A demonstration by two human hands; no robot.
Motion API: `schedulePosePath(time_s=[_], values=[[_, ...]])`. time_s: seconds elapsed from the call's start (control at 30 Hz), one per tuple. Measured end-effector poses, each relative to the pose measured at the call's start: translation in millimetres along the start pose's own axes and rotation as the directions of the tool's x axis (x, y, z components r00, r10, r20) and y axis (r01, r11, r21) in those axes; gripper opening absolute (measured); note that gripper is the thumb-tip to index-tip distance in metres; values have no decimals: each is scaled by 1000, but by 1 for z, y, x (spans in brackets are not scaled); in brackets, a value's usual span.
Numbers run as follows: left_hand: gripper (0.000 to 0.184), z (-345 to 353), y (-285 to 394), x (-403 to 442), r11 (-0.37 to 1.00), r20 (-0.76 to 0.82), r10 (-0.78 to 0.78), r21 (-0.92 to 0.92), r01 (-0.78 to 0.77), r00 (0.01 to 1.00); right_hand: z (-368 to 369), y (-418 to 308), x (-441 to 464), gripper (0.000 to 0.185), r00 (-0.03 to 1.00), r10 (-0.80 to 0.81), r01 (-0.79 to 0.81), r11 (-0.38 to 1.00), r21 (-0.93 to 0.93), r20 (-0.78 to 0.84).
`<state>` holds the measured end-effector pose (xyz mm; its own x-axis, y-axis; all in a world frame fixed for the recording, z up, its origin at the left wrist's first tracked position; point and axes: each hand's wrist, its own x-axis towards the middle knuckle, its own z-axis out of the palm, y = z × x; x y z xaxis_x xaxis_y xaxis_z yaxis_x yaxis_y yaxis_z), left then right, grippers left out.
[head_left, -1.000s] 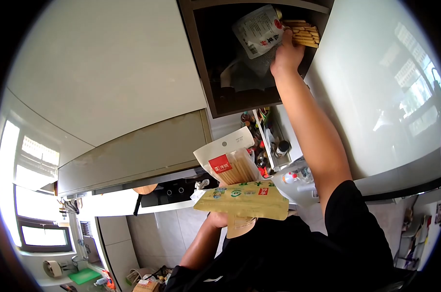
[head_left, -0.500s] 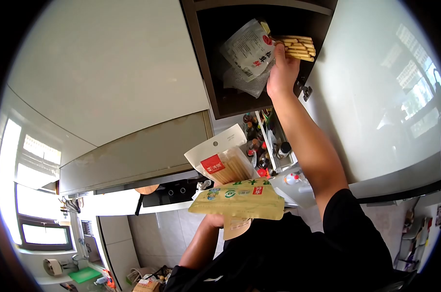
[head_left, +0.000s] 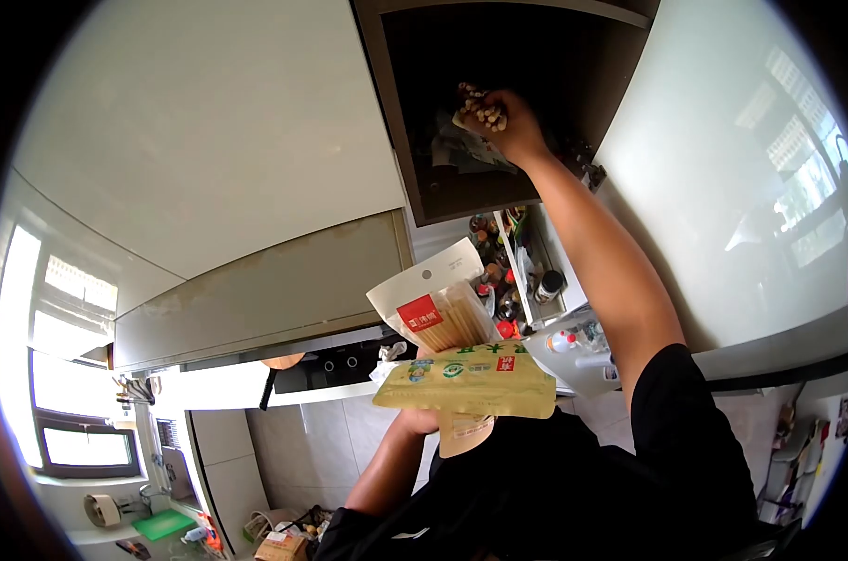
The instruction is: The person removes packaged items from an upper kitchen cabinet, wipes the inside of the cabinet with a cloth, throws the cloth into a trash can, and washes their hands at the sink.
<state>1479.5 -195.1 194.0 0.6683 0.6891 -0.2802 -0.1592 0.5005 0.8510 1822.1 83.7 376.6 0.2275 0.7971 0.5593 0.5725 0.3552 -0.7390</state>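
Inside the upper cabinet, my right hand (head_left: pixel 516 131) is closed around a bundle of wooden chopsticks (head_left: pixel 485 110), whose ends point toward me. Below that bundle lie crumpled, shadowed plastic bags (head_left: pixel 469 150); whether the hand also holds one I cannot tell. My left hand (head_left: pixel 420 421), mostly hidden, grips a yellow printed bag (head_left: pixel 471 383) in front of my chest. Behind the yellow bag rises a clear packet of thin wooden sticks (head_left: pixel 447 316) with a white header and red label. A beige flap of packaging (head_left: pixel 465 433) hangs underneath.
The dark cabinet's bottom edge (head_left: pixel 480 211) runs under my right forearm, with its open glossy door (head_left: pixel 723 187) to the right. Lower down, a pulled-out drawer or rack holds several bottles and jars (head_left: pixel 547 285). A black hob (head_left: pixel 340 367) lies at centre left.
My right hand has moved left and deeper into the cabinet, turning the chopsticks end-on. The white printed bag is now lower and in shadow. My left hand and its packages have shifted slightly right.
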Motion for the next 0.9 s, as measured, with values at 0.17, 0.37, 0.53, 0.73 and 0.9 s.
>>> schedulePosePath(time_s=[0.17, 0.37, 0.53, 0.73, 0.9], values=[[87, 6, 19, -2, 995, 82, 70, -75, -64, 994, -10, -18, 8, 35, 976, 55, -37, 995, 90, -212], [87, 12, 30, 8, 988, 76, 121, -110, -112, 990, -25, -33, 14, 25, 834, -135, 250, 957, 148, -535], [87, 21, 36, 18, 976, 67, 171, -149, -159, 983, -32, -50, -4, 25, 803, -220, 333, 937, 110, -554], [86, 20, 36, 1, 956, -1, 222, -195, -218, 975, -45, -88, -53, 26, 729, -66, 342, 897, 279, -682], [86, 19, 44, -7, 941, -38, 256, -218, -258, 966, -51, -106, -146, 30, 893, 205, 160, 689, 707, -402]])
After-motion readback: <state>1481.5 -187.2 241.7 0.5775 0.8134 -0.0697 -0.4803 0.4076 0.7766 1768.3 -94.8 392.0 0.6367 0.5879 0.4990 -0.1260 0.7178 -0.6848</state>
